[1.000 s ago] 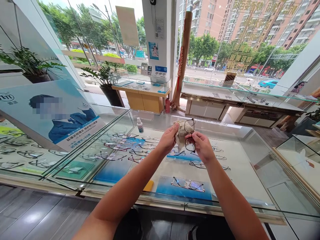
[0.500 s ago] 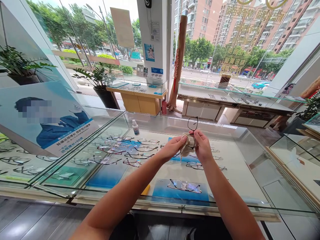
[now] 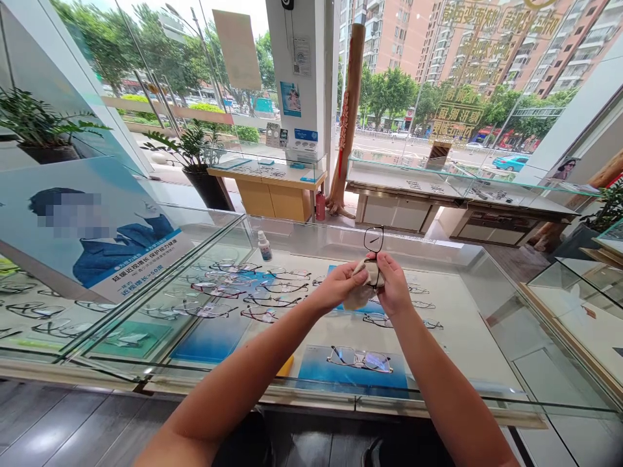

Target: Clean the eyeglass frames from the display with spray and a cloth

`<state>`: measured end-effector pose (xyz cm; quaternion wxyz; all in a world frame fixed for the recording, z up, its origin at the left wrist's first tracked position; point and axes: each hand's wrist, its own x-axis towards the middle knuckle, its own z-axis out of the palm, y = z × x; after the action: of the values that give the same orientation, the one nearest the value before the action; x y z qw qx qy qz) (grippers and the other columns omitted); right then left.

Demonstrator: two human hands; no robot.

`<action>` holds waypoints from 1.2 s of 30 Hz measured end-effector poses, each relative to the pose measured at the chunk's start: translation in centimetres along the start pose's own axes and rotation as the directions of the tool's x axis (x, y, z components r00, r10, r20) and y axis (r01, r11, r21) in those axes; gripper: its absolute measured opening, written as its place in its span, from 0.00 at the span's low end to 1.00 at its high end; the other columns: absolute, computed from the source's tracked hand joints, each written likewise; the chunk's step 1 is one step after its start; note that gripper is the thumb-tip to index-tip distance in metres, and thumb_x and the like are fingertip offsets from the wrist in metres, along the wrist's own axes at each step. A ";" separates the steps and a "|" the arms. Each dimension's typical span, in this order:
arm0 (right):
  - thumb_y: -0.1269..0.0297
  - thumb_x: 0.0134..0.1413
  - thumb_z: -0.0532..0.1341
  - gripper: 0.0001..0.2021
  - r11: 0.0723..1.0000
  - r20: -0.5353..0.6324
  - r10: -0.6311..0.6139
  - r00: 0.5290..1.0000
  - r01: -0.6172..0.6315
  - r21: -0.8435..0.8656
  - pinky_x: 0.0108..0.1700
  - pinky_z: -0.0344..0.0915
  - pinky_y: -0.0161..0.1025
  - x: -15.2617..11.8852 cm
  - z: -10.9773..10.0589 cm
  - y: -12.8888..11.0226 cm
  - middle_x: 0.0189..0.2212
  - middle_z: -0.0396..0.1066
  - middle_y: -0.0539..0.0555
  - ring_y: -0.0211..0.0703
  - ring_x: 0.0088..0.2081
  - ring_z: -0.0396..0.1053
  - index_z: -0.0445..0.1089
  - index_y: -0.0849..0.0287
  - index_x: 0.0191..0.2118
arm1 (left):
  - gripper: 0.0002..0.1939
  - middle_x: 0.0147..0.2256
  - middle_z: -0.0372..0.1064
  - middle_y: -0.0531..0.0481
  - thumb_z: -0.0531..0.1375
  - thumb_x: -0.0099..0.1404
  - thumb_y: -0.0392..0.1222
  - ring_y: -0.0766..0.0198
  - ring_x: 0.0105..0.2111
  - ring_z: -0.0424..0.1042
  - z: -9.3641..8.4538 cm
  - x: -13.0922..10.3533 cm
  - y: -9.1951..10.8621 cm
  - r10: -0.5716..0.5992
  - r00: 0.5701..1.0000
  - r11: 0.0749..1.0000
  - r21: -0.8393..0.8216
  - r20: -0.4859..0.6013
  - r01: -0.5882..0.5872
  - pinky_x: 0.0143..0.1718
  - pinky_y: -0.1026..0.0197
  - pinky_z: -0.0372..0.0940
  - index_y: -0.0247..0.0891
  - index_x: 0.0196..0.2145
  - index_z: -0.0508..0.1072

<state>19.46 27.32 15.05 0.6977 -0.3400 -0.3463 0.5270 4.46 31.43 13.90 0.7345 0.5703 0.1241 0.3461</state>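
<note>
Above the glass display counter, my left hand (image 3: 341, 285) is closed on a beige cloth (image 3: 357, 296), which is bunched around the lower part of a pair of dark-framed glasses (image 3: 374, 251). My right hand (image 3: 393, 285) grips the same glasses from the right side. One lens stands up above the fingers; the other is partly hidden by the cloth and hands. Under the counter glass, silver-rimmed glasses (image 3: 359, 358) lie on a blue card (image 3: 316, 374).
A small white bottle (image 3: 264, 246) stands on the counter (image 3: 452, 311) left of my hands. Several rows of glasses (image 3: 217, 290) fill the left part. A large poster board (image 3: 97, 240) leans at the left. Farther back are potted plants (image 3: 207, 185) and a wooden trunk (image 3: 348, 117).
The cloth has shifted and bunched up around the lower lens between my fingers. The glasses have moved slightly left, and my hands stay close together.
</note>
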 end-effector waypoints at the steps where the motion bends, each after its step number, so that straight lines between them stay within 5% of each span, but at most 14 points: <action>1: 0.42 0.45 0.80 0.23 1.000 -0.005 0.005 1.000 -0.005 -0.001 0.27 0.66 0.31 0.0 0.0 -0.1 0.32 0.75 0.48 0.34 0.29 0.68 0.81 0.55 0.35 | 0.28 0.37 0.75 0.45 0.75 0.63 0.60 0.61 0.36 0.73 0.1 -0.1 0.2 -0.003 1.000 1.000 0.005 0.008 0.003 0.42 0.59 0.68 0.33 0.46 0.79; 9: 0.41 0.44 0.80 0.24 1.000 -0.012 -0.004 1.000 0.004 -0.001 0.27 0.65 0.31 0.0 0.2 0.3 0.30 0.74 0.48 0.33 0.27 0.66 0.79 0.56 0.34 | 0.32 0.37 0.77 0.45 0.79 0.56 0.57 0.61 0.36 0.74 0.1 0.0 -0.1 0.031 0.997 0.997 0.069 -0.076 -0.025 0.40 0.60 0.68 0.31 0.50 0.80; 16: 0.43 0.44 0.81 0.23 0.999 0.069 0.025 0.997 -0.027 0.021 0.28 0.64 0.34 -0.4 0.7 0.7 0.28 0.74 0.47 0.36 0.27 0.66 0.79 0.55 0.36 | 0.37 0.34 0.74 0.50 0.73 0.61 0.67 0.67 0.30 0.68 0.7 0.2 -0.6 0.150 0.949 0.976 0.193 -0.278 -0.098 0.34 0.63 0.64 0.33 0.54 0.79; 20: 0.46 0.46 0.80 0.21 1.000 0.107 0.003 0.994 -0.003 -0.001 0.32 0.67 0.36 -0.6 0.8 0.7 0.30 0.76 0.49 0.38 0.30 0.68 0.81 0.55 0.38 | 0.38 0.29 0.70 0.52 0.68 0.63 0.73 0.68 0.27 0.62 0.7 0.3 -0.6 0.177 0.923 0.970 0.221 -0.342 -0.103 0.29 0.64 0.58 0.32 0.48 0.80; 24: 0.47 0.46 0.81 0.21 1.000 0.093 0.016 0.996 -0.018 0.016 0.32 0.67 0.35 -0.4 0.5 0.6 0.31 0.77 0.49 0.37 0.30 0.68 0.81 0.56 0.38 | 0.36 0.30 0.69 0.51 0.67 0.65 0.74 0.66 0.29 0.63 0.5 0.2 -0.6 0.178 0.936 0.972 0.199 -0.302 -0.121 0.31 0.63 0.60 0.33 0.45 0.80; 30: 0.47 0.48 0.80 0.20 0.999 0.062 0.035 0.997 -0.037 0.033 0.32 0.68 0.34 0.1 -0.1 0.4 0.31 0.77 0.49 0.36 0.30 0.69 0.81 0.55 0.38 | 0.32 0.38 0.76 0.47 0.73 0.62 0.65 0.64 0.35 0.72 -0.1 -0.1 -0.1 0.034 0.991 0.999 0.007 -0.132 -0.033 0.39 0.63 0.67 0.36 0.50 0.79; 36: 0.47 0.48 0.79 0.20 0.999 0.053 0.042 0.998 -0.043 0.022 0.28 0.64 0.34 0.2 -0.2 0.5 0.30 0.76 0.49 0.36 0.28 0.67 0.80 0.55 0.38 | 0.37 0.41 0.76 0.46 0.78 0.58 0.59 0.62 0.38 0.73 0.0 -0.3 0.1 0.039 0.995 0.998 0.059 -0.097 -0.034 0.40 0.62 0.69 0.36 0.58 0.77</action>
<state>19.38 27.56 14.53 0.6807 -0.3253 -0.3513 0.5544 4.24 31.26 13.97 0.7044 0.5758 0.1593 0.3832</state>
